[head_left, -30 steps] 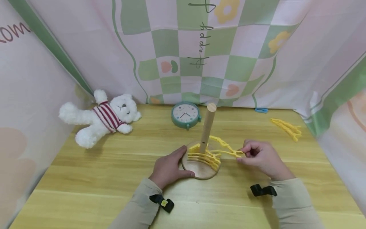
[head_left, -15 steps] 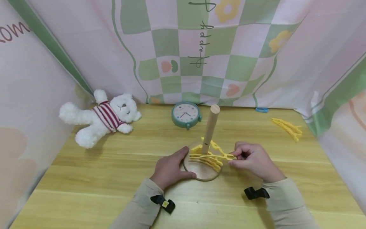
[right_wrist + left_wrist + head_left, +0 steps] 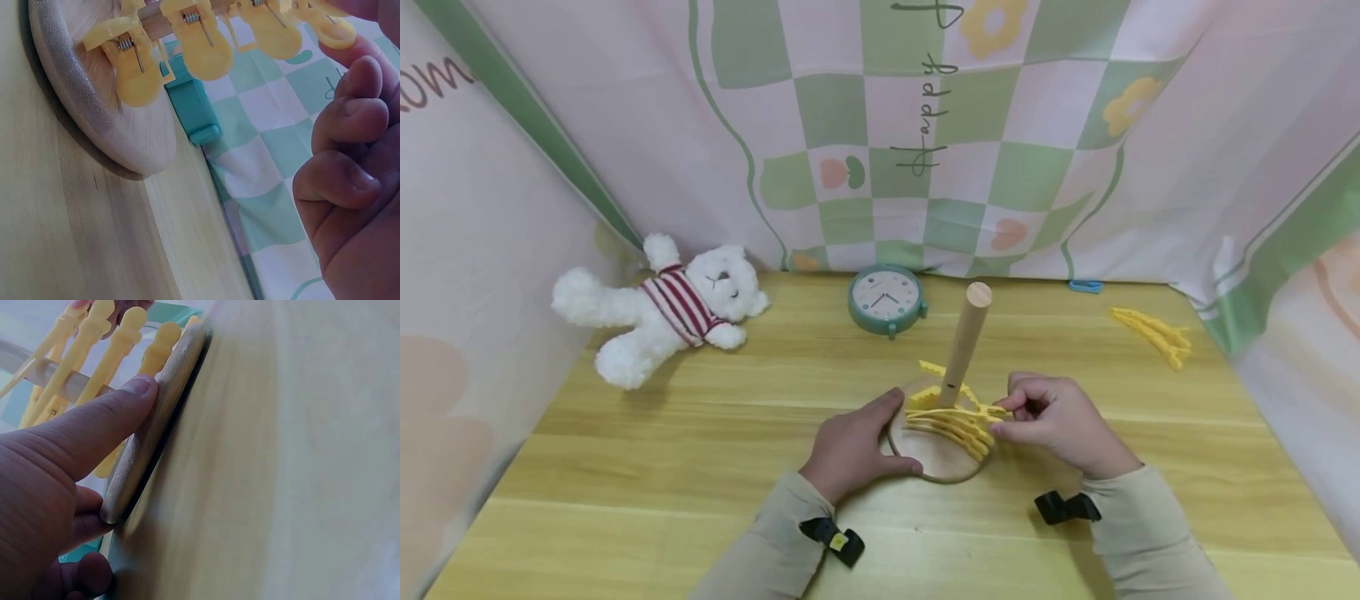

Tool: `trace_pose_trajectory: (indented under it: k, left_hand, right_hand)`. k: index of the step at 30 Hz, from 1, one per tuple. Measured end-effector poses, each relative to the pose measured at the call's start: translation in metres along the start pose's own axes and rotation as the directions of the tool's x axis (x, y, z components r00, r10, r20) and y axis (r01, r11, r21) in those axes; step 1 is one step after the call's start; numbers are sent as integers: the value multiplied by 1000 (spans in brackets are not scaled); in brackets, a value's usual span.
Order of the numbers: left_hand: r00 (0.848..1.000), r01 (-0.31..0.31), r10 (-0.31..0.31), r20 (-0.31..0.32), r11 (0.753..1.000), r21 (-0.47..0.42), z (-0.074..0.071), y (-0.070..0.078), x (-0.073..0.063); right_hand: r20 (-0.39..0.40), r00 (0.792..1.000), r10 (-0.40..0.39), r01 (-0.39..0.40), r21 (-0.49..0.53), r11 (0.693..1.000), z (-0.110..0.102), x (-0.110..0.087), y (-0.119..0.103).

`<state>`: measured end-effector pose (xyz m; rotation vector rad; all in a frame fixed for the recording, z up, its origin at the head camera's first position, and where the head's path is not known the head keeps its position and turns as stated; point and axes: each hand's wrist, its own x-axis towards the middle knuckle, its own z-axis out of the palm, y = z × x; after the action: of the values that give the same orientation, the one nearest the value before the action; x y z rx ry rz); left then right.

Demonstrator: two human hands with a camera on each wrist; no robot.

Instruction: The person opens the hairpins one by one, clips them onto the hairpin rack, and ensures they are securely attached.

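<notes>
A round wooden base (image 3: 942, 468) bears an upright wooden dowel (image 3: 967, 342), which leans to the right in the head view. My left hand (image 3: 853, 443) grips the base at its left side, its thumb (image 3: 103, 422) along the near rim. Between the thumb and fingers of my right hand (image 3: 1058, 418), a yellow hair clip (image 3: 947, 412) is pinched at its handle end; its spread arms pass on either side of the dowel. Just below it, several like yellow clips (image 3: 203, 53) are stacked around the dowel, their springs showing in the right wrist view.
Another yellow clip (image 3: 1153, 335) lies at the table's back right, near a blue clip (image 3: 1086, 287) by the curtain. A teal round clock (image 3: 886, 300) rests behind the dowel. To the left lies a white plush bear (image 3: 673, 304) in a striped shirt.
My right hand has moved left, bringing the pinched clip's arms past the dowel. The stand has shifted slightly right and nearer, its dowel leaning further right, with my left hand still on it.
</notes>
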<state>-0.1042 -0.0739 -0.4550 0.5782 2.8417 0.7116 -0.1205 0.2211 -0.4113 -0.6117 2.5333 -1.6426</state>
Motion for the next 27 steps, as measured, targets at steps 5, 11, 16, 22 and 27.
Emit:
trace_pose_trajectory:
  k: [5, 11, 16, 22, 27]
  left_hand:
    - [1000, 1, -1, -2, 1000, 0, -1, 2, -1]
    - [1000, -5, 5, -10, 1000, 1, -1, 2, -1]
    - [1000, -6, 6, -12, 1000, 0, -1, 1, -1]
    - [1000, -2, 2, -7, 1000, -10, -2, 2, -2]
    - [1000, 4, -4, -3, 1000, -14, -2, 2, -2]
  right_hand:
    - [-15, 1000, -14, 14, 0, 1000, 2, 0, -2]
    - [-20, 1000, -24, 24, 2, 1000, 5, 1, -4]
    - [-4, 1000, -2, 2, -5, 1000, 4, 1, -5]
    - [20, 1000, 22, -22, 5, 1000, 3, 1, -6]
    - [49, 998, 28, -29, 17, 999, 1, 1, -7]
